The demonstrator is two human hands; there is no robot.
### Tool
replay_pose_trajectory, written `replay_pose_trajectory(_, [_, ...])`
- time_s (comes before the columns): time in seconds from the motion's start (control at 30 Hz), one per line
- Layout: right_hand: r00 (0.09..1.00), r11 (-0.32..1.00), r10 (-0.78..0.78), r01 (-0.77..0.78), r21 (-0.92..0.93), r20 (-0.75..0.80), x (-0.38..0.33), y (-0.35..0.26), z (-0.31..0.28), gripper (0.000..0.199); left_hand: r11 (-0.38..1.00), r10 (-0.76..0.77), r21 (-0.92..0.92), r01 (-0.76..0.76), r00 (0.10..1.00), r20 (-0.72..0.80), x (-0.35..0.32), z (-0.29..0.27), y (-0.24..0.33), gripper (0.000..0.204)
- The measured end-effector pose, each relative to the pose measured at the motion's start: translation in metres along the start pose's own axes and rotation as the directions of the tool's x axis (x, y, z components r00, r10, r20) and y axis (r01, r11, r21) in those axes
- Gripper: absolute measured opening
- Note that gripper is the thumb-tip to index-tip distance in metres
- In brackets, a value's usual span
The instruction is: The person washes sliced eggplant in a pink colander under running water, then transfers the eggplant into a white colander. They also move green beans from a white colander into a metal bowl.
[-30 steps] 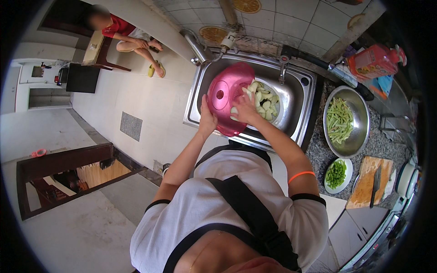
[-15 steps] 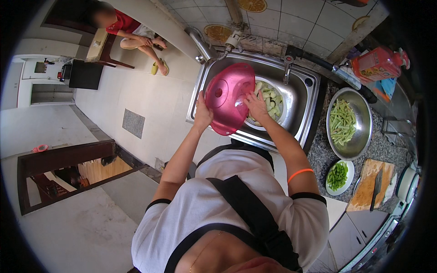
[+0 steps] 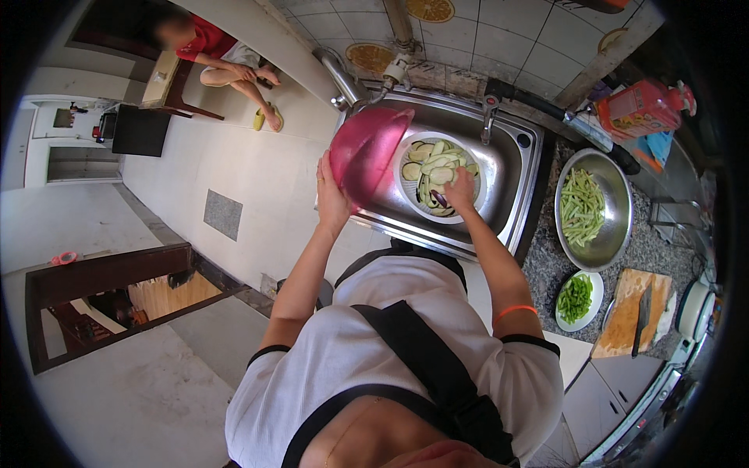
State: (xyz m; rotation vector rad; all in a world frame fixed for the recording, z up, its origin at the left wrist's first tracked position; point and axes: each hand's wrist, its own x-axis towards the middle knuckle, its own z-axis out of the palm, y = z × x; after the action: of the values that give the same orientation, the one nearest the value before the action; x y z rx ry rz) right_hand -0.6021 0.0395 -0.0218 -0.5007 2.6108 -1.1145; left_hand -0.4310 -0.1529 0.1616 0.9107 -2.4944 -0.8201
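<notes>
My left hand [image 3: 334, 193] grips the rim of a translucent pink plastic basin [image 3: 363, 152], which is tilted on its side over the left part of the sink. Beside it, a white colander [image 3: 408, 196] stands in the sink, heaped with pale, dark-skinned slices that look like eggplant [image 3: 438, 168]. The fingers of my right hand [image 3: 462, 191] rest among the slices at the colander's right side. They look loosely apart, though their tips are partly hidden, and no slice shows gripped in them.
The steel sink [image 3: 503, 168] has a tap [image 3: 489, 117] at its back. To the right stand a steel bowl of cut green beans [image 3: 581, 209], a plate of chopped green peppers [image 3: 576, 300], and a cutting board [image 3: 616, 331] with a knife [image 3: 642, 320]. A person [image 3: 226, 66] sits at the far left.
The pink basin has moved left, away from above the colander, uncovering more of the slices. My right hand has left the basin and moved right, down onto the slices.
</notes>
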Motion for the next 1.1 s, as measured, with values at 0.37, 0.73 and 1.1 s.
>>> replay_pose_trajectory(0.37, [0.701,0.277,0.566,-0.658,0.701,0.434,-0.023,0.092,-0.006,0.062,0.998,-0.044,0.040,0.049,0.994,-0.098,-0.004,-0.006,-0.021,0.068])
replay_pose_trajectory(0.73, [0.632,0.158,0.514,-0.734,0.660,0.580,-0.030,0.091,0.005,0.048,0.992,0.121,-0.012,-0.124,0.981,-0.152,0.012,0.007,-0.049,0.065])
replay_pose_trajectory(1.1, [0.673,0.106,0.601,-0.601,0.792,0.431,-0.080,-0.007,-0.076,0.056,0.680,-0.305,-0.578,0.451,0.891,0.337,-0.008,0.074,-0.067,0.072])
